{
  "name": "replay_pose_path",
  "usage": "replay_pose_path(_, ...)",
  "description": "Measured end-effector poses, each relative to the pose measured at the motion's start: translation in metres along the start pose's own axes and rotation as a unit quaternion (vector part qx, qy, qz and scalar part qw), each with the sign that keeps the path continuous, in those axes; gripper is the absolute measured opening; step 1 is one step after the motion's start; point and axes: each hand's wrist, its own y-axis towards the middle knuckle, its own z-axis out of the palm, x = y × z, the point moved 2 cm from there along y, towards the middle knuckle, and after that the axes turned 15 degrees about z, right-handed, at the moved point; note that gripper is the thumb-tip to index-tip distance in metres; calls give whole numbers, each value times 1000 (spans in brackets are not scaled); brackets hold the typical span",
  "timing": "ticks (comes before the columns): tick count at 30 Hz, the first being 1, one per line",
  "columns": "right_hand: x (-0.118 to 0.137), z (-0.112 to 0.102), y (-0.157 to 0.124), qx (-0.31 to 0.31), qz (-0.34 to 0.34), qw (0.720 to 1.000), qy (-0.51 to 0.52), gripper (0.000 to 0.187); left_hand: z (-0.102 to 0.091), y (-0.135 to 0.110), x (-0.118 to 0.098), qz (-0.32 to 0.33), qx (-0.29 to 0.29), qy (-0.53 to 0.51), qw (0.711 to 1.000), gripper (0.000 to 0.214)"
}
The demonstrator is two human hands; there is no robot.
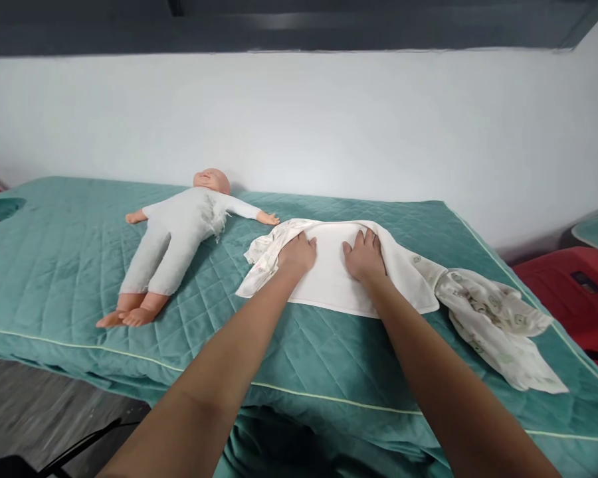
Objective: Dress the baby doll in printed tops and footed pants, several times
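A white baby top (329, 285) with a small print lies opened out on the green quilted bed cover (319, 358), its plain inner side up. My left hand (298, 253) rests on its left part, fingers spread beside the folded-back printed edge. My right hand (366, 255) presses on the right part with thumb and fingers apart; some fingertips are partly hidden by the fabric's fold. Neither hand grips the cloth. Right of the top, and touching it, lies a crumpled printed baby garment (493, 318). A baby doll (179, 219) with a white cloth body lies face up to the left.
Behind the bed stands a white wall (299, 126), with a dark overhang (299, 26) above. A red case-like object (573, 292) is past the bed's right edge. The cover has a round hole (0, 211) at far left. Grey floor (40, 398) shows at lower left.
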Motion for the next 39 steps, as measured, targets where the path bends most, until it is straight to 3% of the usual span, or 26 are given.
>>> replay_pose_path(7,-1,4,3,4,-10,1000,9,71,-4,-1,-2,-4,-4,-3,1000,62)
replay_pose_path(12,-2,-1,14,-10,-25,999,20,71,-10,13,-4,2,-12,1,1000,59)
replay_pose_path(22,3,8,28,-9,-18,1000,2,69,5,27,4,-23,-1,-11,1000,60)
replay_pose_path(30,6,9,13,5,-23,1000,-17,70,6,15,-1,-7,-1,-10,1000,65)
replay_pose_path(39,1,-1,-31,23,-48,997,-54,72,10,-18,-11,41,-25,35,998,73)
